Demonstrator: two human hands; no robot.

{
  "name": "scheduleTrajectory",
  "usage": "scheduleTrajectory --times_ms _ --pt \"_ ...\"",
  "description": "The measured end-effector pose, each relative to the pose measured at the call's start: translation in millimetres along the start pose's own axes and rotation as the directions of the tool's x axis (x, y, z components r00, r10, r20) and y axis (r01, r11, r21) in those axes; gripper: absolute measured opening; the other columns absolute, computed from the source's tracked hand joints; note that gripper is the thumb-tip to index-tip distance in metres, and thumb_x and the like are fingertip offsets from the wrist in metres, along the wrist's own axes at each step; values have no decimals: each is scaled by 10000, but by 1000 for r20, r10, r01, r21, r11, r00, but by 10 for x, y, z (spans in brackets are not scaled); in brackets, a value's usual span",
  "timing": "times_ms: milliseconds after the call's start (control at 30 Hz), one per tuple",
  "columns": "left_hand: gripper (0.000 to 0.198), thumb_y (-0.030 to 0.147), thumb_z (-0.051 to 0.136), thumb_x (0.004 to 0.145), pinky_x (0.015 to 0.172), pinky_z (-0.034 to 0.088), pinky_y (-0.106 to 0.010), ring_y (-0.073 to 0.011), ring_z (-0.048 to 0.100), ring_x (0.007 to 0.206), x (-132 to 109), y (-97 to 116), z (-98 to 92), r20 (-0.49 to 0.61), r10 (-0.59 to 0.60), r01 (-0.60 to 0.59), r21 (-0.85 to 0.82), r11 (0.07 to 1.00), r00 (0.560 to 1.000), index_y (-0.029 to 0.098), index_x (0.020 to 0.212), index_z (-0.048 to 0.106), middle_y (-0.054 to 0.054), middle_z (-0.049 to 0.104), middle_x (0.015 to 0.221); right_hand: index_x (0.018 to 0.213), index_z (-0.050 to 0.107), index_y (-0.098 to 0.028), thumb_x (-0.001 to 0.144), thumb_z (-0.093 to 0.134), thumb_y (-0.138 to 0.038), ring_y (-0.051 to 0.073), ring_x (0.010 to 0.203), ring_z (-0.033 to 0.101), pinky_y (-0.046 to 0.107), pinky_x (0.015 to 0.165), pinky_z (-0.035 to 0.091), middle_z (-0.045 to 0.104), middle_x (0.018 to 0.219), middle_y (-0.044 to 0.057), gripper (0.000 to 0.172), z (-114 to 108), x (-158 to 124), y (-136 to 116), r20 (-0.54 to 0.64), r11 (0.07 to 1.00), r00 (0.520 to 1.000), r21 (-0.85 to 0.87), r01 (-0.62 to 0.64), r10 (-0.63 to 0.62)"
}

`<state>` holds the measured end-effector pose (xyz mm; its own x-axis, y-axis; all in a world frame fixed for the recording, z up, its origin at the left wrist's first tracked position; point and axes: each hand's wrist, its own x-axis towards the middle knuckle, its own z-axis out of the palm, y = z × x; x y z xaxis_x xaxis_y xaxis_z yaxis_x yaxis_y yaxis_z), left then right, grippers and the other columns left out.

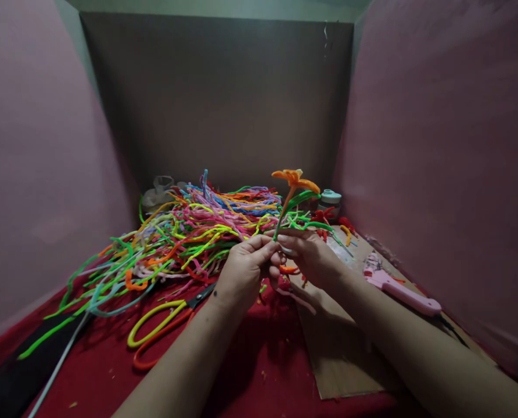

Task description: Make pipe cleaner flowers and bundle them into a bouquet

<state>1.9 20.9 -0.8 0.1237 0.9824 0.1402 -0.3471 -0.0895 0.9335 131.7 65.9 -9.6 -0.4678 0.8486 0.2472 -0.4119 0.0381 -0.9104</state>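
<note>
My left hand (251,261) is pinched closed on the lower end of the green stem of an orange fuzzy pipe-cleaner flower (292,177). My right hand (306,247) is closed on the same stem just beside it, its fingertips meeting those of the left. The flower stands nearly upright above my hands, tilted slightly to the right, with its orange petals spread at the top and a green leaf reaching out to the right.

Behind and left of my hands lies a tangled heap of multicoloured fuzzy pipe cleaners (215,229), some strands trailing over the red cloth (259,360) that covers the table. Near my left forearm rest scissors with yellow and orange-red loop handles (198,298), partly hidden by my wrist. Under my right forearm is a flat brown cardboard sheet (341,366). A pink glue gun (405,296) lies to the right of that forearm, with a dark cord at its handle. Farther back, a small jar with a pale blue-green lid (330,198) stands by the right wall.
</note>
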Motion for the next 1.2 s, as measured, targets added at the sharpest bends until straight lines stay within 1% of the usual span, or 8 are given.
scheduleTrajectory --times_ms 233,400,467,567,700,833,1000,1200 --pt "124 226 634 748 290 372 -155 -36 405 345 -16 54 -53 195 -125 153 -138 979 973 142 819 577 56 493 567 807 685 -192 643 720 -217 99 589 541 228 549 407 621 666 -16 170 -40 -2 -14 49 989 996 129 -74 68" --pt "172 289 554 791 396 413 -211 -96 506 401 -24 66 17 65 9 -24 223 975 998 143 700 561 5 561 569 721 676 -176 645 735 -256 110 546 527 254 543 396 611 600 -13 125 -30 15 -5 14 996 1000 84 -21 20" --pt "161 282 532 802 483 412 -217 -114 536 476 -37 36 41 -44 194 -146 499 854 980 159 713 584 -5 581 586 714 677 -178 624 752 -266 105 536 513 258 542 392 617 614 -15 147 -31 26 21 -44 997 999 79 -9 13" --pt "70 249 563 776 550 355 -218 -117 509 524 -61 -29 40 -62 463 -235 797 557 884 202 752 610 6 588 611 693 670 -185 582 779 -256 98 543 501 258 556 395 612 626 -26 170 -20 20 54 -130 995 991 91 35 -23" --pt "109 230 539 791 555 309 -226 -114 456 503 -72 -89 10 0 527 -244 886 394 850 212 701 599 17 541 573 723 680 -197 632 752 -301 101 534 489 264 551 391 588 593 -32 156 19 -19 48 -166 999 985 -28 36 -40" --pt "129 252 504 814 537 349 -214 -107 479 511 -60 -57 15 -48 428 -236 778 583 902 207 748 605 20 539 587 710 700 -184 655 725 -277 112 606 511 257 583 391 618 639 -13 110 32 -24 19 -135 988 986 -133 78 -97" --pt "168 314 586 767 398 386 -200 -93 499 402 -24 48 -8 -16 69 -60 331 942 997 165 702 544 27 550 550 764 709 -179 667 694 -216 114 631 538 248 595 406 628 673 -3 105 -5 -6 4 -36 995 996 -45 86 -88" --pt "152 271 617 769 358 396 -155 -40 465 357 16 47 -103 212 -58 61 -9 998 976 135 832 594 48 533 554 905 686 -138 690 659 -224 124 539 559 231 467 389 621 637 19 234 22 -31 -77 57 1000 998 -26 -8 10"
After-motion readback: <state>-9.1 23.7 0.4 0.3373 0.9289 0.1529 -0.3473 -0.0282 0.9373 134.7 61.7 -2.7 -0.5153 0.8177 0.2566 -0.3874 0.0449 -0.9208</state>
